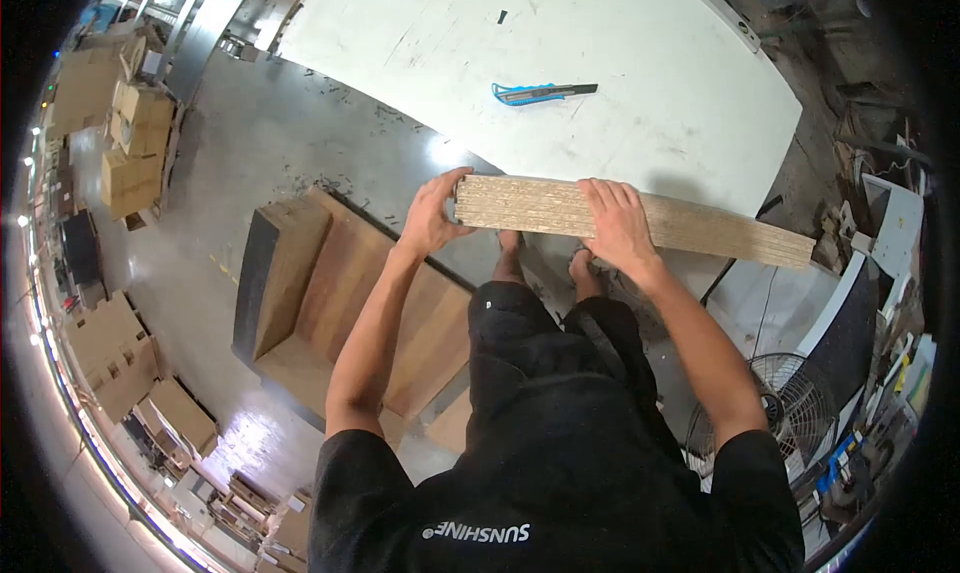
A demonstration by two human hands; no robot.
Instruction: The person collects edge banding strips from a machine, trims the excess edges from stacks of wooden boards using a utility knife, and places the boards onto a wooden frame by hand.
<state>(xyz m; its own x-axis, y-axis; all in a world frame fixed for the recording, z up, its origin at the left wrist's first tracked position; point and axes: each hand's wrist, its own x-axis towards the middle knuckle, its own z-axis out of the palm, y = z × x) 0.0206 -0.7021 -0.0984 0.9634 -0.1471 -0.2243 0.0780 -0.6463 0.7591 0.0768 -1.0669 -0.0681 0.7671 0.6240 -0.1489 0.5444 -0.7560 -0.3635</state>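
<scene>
Glare on floor, warped edges

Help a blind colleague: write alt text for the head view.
A person's left hand grips one end of a board stack, the right hand its middle, by the edge of a white table; a blue utility knife lies on the table.

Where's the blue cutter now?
Head view, upper middle: the blue cutter lies on the white table, beyond the board stack held by left hand and right hand.
</scene>
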